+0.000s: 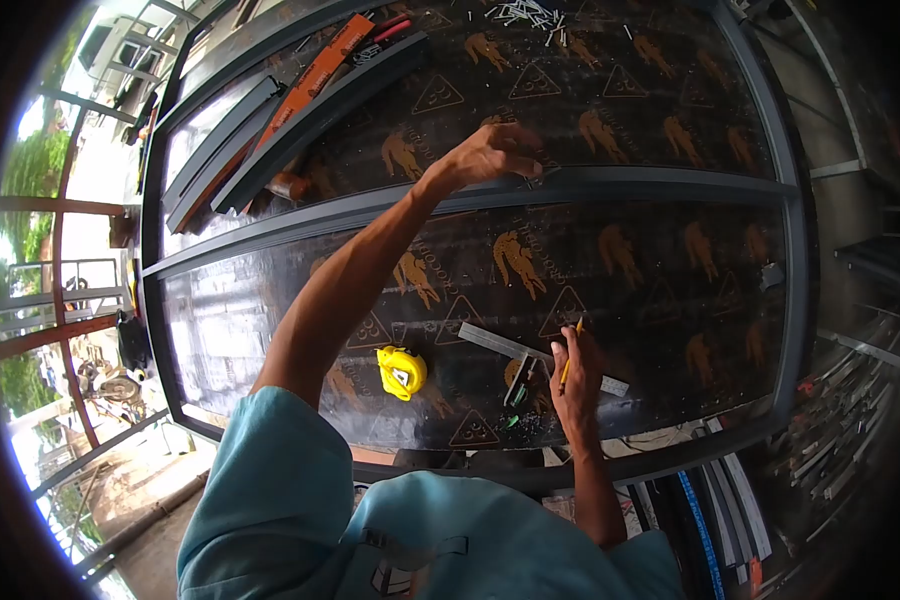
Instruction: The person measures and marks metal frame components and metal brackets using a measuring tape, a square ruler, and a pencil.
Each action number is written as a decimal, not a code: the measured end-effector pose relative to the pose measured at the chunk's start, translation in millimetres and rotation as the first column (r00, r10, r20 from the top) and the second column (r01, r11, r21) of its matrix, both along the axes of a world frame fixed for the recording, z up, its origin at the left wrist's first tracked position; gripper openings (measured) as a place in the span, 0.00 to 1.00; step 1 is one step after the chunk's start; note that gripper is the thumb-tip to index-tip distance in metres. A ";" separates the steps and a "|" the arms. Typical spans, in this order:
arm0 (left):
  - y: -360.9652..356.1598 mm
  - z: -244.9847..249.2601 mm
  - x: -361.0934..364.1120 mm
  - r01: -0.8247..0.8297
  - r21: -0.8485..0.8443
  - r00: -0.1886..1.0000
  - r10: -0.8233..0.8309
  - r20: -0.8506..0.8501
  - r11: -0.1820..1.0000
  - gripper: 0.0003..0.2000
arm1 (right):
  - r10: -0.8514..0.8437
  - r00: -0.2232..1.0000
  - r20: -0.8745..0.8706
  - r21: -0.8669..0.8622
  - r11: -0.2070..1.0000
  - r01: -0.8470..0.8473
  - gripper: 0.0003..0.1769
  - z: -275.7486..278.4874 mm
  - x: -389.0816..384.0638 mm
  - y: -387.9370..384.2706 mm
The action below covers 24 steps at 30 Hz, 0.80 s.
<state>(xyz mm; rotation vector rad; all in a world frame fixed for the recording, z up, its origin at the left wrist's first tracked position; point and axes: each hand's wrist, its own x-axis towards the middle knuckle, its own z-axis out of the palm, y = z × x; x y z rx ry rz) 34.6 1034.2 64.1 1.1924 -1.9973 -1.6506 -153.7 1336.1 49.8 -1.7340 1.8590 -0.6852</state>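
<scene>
Between the hands, low passage is barred by the grey crossbar (670,178), which runs by the left hand (495,155). Right of the right hand (577,372), mostly free bench (660,270) up to the frame's side rail (798,250). Left of it, the metal square (495,341) (its end also juts out rightward), then the yellow tape measure (402,374). Left of the left hand, piled bars (320,120); beyond it, open surface, then loose screws (532,14).
</scene>
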 end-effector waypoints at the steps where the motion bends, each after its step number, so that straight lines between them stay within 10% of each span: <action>1: 14.0 -1.5 7.1 -0.162 0.068 0.974 0.171 -0.151 0.984 0.24 | 0.046 0.994 -0.098 -0.002 0.999 -0.046 0.15 -4.3 -9.6 21.7; 7: 138.7 9.1 111.1 -0.587 0.360 0.705 0.676 -0.213 0.725 0.19 | 0.208 0.957 -0.200 0.050 0.978 -0.202 0.18 -2.9 -32.7 70.6; 11: 240.4 -0.7 186.9 -0.807 0.088 0.587 0.779 0.220 0.584 0.21 | 0.059 0.983 -0.175 -0.023 0.998 -0.064 0.15 5.3 2.5 60.0; 14: 286.6 -15.8 229.0 -0.850 -0.157 0.451 0.849 0.274 0.502 0.23 | 0.005 0.984 0.178 0.008 1.000 -0.006 0.15 5.4 79.1 67.2; 21: 362.4 -25.8 298.1 -0.769 -0.399 0.549 0.836 -0.011 0.500 0.25 | -0.203 0.968 0.145 0.064 0.979 0.196 0.44 -20.0 244.4 75.3; 24: 402.3 4.1 331.8 -0.734 -0.093 0.675 0.738 0.004 0.673 0.24 | -0.322 0.945 -0.055 -0.061 0.946 0.319 0.45 -23.0 276.0 69.6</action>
